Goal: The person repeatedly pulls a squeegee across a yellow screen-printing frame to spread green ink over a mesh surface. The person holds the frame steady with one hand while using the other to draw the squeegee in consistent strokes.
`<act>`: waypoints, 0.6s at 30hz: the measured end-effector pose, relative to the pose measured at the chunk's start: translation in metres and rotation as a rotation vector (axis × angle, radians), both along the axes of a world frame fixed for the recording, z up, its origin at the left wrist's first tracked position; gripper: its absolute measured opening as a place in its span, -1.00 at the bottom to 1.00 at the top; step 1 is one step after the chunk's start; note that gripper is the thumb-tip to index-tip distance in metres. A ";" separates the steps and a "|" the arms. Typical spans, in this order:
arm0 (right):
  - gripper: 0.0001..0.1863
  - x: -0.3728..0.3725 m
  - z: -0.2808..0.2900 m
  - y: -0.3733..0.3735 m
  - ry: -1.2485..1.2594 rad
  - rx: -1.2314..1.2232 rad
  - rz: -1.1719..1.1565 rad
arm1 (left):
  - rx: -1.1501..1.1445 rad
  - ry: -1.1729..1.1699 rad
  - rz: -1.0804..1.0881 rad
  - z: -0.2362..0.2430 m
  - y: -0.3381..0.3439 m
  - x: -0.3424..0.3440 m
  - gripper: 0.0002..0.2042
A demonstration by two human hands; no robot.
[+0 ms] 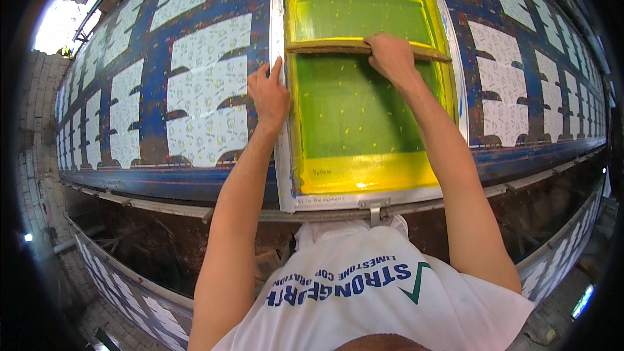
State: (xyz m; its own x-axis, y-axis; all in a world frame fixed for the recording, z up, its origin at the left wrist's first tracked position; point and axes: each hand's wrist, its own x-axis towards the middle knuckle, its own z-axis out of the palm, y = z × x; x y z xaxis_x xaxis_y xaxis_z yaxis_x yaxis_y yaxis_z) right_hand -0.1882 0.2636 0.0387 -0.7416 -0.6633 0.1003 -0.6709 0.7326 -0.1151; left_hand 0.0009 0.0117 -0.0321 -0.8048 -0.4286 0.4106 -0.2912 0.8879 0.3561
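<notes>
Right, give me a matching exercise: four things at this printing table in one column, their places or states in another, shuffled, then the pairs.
Things:
1. left hand
2. right hand
3. wooden squeegee bar
4. white patterned fabric panels

Places or states:
A. laid in rows on the long blue table
B. flat on the left side of the metal screen frame
C. lying across the green mesh
D. gripping the squeegee

Pairs: 1-B, 2-D, 3-C, 4-A

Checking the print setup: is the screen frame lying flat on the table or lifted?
Flat. The screen frame lies on the printing table, left hand pressing its edge, right hand gripping the wooden squeegee.
</notes>
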 end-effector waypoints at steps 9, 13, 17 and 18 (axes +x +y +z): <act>-0.82 -0.148 0.016 -0.064 -0.001 -0.009 0.021 | -0.069 -0.050 -0.022 0.006 0.002 0.001 -0.46; -0.84 -0.118 0.002 -0.047 0.052 -0.043 0.075 | -0.067 -0.061 -0.027 0.004 0.001 0.002 -0.44; -0.83 -0.098 0.001 -0.035 0.082 -0.069 0.097 | -0.077 -0.063 -0.005 0.006 0.006 0.000 -0.45; -0.83 -0.101 0.005 -0.036 0.069 -0.059 0.095 | -0.090 -0.061 -0.003 0.007 0.005 0.000 -0.45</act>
